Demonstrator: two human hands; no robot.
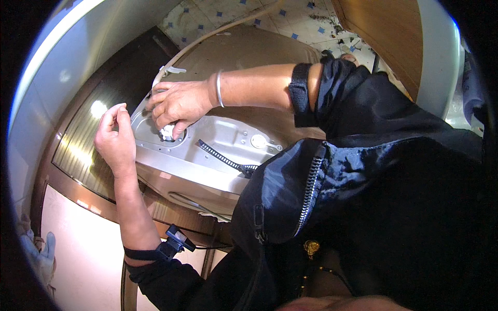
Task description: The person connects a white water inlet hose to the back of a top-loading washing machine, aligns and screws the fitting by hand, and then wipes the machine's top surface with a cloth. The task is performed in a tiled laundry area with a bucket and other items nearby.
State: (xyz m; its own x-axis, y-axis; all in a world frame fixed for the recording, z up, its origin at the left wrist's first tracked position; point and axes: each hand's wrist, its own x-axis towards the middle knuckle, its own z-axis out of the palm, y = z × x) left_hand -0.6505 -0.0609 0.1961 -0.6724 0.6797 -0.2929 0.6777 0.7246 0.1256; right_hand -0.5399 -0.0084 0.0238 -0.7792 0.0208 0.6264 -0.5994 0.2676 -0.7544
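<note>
My right hand (181,103) reaches across from the right and is closed on a small white crumpled wad (167,131), perhaps cloth or paper. It presses the wad at a round opening in a grey metal panel (220,129). This panel belongs to a large brown-gold appliance casing (249,49). My left hand (115,140) is raised beside the panel's left edge, its thumb and fingers pinched together. Whatever may be between those fingertips is hidden. A black slotted strip (223,158) lies on the panel, near a white round fitting (258,141).
A beige hose (207,37) curves along the casing's far side. Beyond it is a tiled floor (262,18) with blue diamonds and dark debris. A brown panel (386,36) stands at far right. On the left are a pale curved wall (57,83) and dark brown cabinetry (114,85).
</note>
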